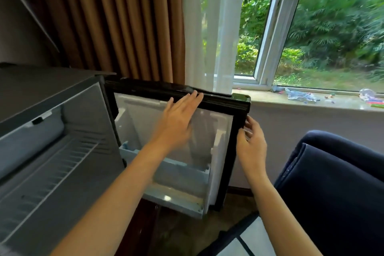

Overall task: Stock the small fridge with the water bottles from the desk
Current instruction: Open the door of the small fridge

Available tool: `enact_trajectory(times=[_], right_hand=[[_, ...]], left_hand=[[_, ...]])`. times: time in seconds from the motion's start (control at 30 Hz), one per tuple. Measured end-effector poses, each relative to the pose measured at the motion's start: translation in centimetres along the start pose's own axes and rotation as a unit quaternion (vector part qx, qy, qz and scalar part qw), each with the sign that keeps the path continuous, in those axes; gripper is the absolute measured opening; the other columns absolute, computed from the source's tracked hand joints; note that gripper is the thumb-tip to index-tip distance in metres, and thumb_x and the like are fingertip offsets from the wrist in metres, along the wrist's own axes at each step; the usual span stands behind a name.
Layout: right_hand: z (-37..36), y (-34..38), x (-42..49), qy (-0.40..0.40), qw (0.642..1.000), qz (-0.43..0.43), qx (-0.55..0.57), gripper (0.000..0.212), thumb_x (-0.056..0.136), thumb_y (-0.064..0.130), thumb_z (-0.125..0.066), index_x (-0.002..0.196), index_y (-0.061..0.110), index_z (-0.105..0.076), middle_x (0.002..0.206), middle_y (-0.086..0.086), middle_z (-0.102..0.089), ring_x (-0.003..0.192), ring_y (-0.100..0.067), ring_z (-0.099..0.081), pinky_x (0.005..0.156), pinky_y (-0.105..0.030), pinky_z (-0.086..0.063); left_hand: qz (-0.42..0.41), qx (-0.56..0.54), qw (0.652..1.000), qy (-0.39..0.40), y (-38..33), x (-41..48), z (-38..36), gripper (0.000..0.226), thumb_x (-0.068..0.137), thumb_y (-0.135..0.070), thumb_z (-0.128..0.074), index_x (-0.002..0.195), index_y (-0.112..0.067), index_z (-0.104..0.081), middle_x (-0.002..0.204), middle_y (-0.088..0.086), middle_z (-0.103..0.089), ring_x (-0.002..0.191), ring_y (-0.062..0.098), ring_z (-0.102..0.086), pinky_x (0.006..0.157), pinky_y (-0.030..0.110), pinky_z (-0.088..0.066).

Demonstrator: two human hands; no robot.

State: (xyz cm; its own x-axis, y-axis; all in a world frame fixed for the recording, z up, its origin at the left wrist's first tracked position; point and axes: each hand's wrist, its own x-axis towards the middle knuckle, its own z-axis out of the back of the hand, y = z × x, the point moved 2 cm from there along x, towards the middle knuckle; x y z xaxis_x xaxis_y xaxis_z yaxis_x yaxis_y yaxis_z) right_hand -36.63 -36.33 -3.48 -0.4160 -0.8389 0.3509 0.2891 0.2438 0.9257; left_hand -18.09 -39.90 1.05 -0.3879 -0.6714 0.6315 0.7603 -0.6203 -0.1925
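Beside the brown curtain (124,16), the mini fridge (83,131) stands with its door (145,89) swung wide. The left hand (178,118) rests straight-fingered on the door's top edge; the right hand (252,141) curls its fingers around the door's side edge.

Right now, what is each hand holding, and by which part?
The right hand grips the fridge door by its side edge, near the top corner. The left hand holds nothing; its straight fingers touch the door's top edge.
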Motion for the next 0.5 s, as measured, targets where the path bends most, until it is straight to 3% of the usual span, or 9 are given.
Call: enact_trajectory(times=[0.1,0.2,0.33,0.47,0.5], right_hand=[[-0.6,-1.9,3.9,0.046,0.998,-0.002,-0.039,0.052,0.092,0.010,-0.049,0.141,0.024,-0.036,0.131,0.000,-0.051,0.116,-0.013,-0.050,0.099,-0.035,-0.044],[-1.5,-2.9,7.7,0.094,0.992,0.009,-0.080,0.063,0.089,0.003,-0.046,0.144,0.030,-0.030,0.121,-0.002,-0.054,0.102,-0.012,-0.050,0.084,-0.025,-0.041],[-3.0,-3.8,11.5,0.130,0.987,0.008,-0.097,0.064,0.086,0.000,-0.044,0.143,0.027,-0.032,0.120,-0.006,-0.056,0.101,-0.019,-0.053,0.076,-0.026,-0.040],[-4.5,-4.1,13.6,0.114,0.991,0.004,-0.076,0.062,0.084,-0.001,-0.045,0.142,0.016,-0.032,0.130,-0.009,-0.050,0.116,-0.023,-0.049,0.087,-0.031,-0.044],[-5.0,-4.1,13.8,0.104,0.993,0.003,-0.059,0.065,0.084,-0.002,-0.046,0.144,0.016,-0.029,0.132,-0.006,-0.047,0.119,-0.017,-0.046,0.091,-0.027,-0.042]], left_hand=[[0.048,0.059,0.996,-0.042,1.8,1.8,-1.5,0.070,0.082,0.006,-0.052,0.144,-0.012,-0.027,0.152,0.010,-0.026,0.140,0.024,-0.025,0.114,0.042,-0.003],[0.126,0.114,0.982,-0.084,3.7,2.6,-2.5,0.068,0.079,0.006,-0.055,0.142,-0.008,-0.033,0.151,0.018,-0.025,0.141,0.033,-0.021,0.113,0.051,-0.006],[0.208,0.167,0.960,-0.090,5.9,3.1,-2.9,0.070,0.080,0.002,-0.055,0.143,-0.019,-0.032,0.151,0.022,-0.021,0.142,0.039,-0.009,0.111,0.059,-0.006],[0.230,0.186,0.951,-0.084,6.8,3.8,-2.9,0.071,0.081,0.003,-0.054,0.141,-0.029,-0.036,0.147,0.016,-0.034,0.139,0.043,-0.016,0.105,0.069,-0.008],[0.231,0.192,0.950,-0.084,6.9,4.0,-2.9,0.071,0.080,0.003,-0.055,0.140,-0.030,-0.037,0.146,0.015,-0.036,0.138,0.043,-0.018,0.104,0.069,-0.008]])
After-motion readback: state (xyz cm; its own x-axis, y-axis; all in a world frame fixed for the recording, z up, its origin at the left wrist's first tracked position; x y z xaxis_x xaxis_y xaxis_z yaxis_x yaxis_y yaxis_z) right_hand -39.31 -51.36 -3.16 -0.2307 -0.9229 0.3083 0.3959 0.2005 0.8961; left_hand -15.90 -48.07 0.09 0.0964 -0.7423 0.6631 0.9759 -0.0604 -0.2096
